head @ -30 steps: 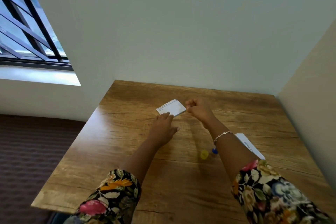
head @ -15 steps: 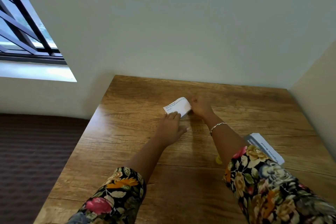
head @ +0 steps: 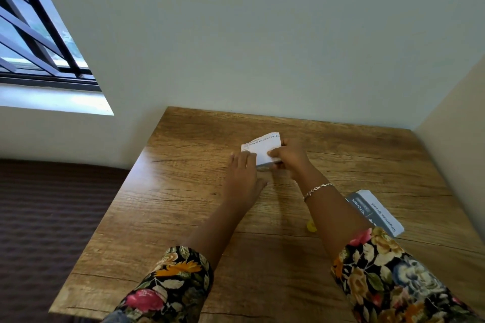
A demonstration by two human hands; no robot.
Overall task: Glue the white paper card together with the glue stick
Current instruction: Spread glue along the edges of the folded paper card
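The white paper card (head: 262,148) lies on the wooden table (head: 183,217), under and between both hands. The right hand (head: 291,156) pinches the card's right end, thumb on top and fingers curled beneath, and lifts that side a little. The left hand (head: 242,178) is flat, its straight fingertips pressing the card's near left corner to the table.

The main risk appears to be misalignment. If the right hand pulls while the left fingertips press only one corner, the layers could slide and set crooked. A hard pinch could crease the lifted end. Any wet glue squeezed out at the edge could stick the card to the wood or to the fingers. Whether glue is already on the card cannot be told from here.

A small yellow piece (head: 311,227) lies just left of the right forearm, on the near side of the wrist with the bracelet (head: 317,189). It is mostly hidden and is probably the glue stick or its cap. A sweep of that forearm could knock it away.

No box, tray or dish is in view. The only likely container is the glue stick, and whether it is capped or has any glue left cannot be seen. A printed card pack (head: 378,214) lies to the right of the right forearm.
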